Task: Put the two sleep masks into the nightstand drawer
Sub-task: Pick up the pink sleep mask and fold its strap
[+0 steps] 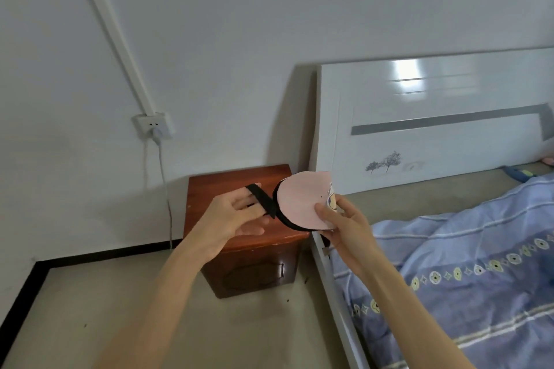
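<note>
A pink sleep mask (301,199) with a black edge is held up in the air above the brown wooden nightstand (236,252). My right hand (341,225) pinches the mask's right end, where a printed picture shows. My left hand (236,216) has its fingers hooked through the mask's black elastic strap (262,201), stretching it to the left. The nightstand's drawer front (254,277) is shut. A second mask, blue, seems to lie on the bed at the far right (517,178), near the headboard.
The white headboard (434,126) and bed frame stand right of the nightstand. A blue patterned quilt (479,263) covers the bed. On the wall to the left, a socket (153,126) has a plug and a white cable hanging to the floor.
</note>
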Tool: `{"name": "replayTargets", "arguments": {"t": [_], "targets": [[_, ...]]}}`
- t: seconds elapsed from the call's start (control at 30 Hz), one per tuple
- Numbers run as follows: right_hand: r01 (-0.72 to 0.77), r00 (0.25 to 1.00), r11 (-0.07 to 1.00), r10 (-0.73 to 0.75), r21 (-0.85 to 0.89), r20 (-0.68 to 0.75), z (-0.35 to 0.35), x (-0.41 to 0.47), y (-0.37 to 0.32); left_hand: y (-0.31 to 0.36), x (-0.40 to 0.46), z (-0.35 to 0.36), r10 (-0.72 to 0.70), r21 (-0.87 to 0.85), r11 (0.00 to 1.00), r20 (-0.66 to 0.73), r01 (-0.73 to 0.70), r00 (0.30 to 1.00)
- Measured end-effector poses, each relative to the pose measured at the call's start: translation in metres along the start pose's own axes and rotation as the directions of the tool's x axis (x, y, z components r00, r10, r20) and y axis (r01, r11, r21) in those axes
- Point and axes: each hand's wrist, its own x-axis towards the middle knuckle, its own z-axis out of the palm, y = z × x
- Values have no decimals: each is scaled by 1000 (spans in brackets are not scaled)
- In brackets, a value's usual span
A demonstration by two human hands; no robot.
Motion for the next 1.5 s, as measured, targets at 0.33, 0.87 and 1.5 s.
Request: {"name": "replayTargets", "arguments": {"t": [0.33,0.87,1.5], "targets": [[203,966,767,-56,-609,252,34,5,4,7,-8,-16,327,389,869,8,-304,945],[-24,995,852,71,-523,69,38,-2,13,-11,-15,-14,274,386,898,-109,-213,956],[-261,964,962,264,-76,32,20,8,72,-87,-7,11,-139,-46,990,-133,134,981]]}}
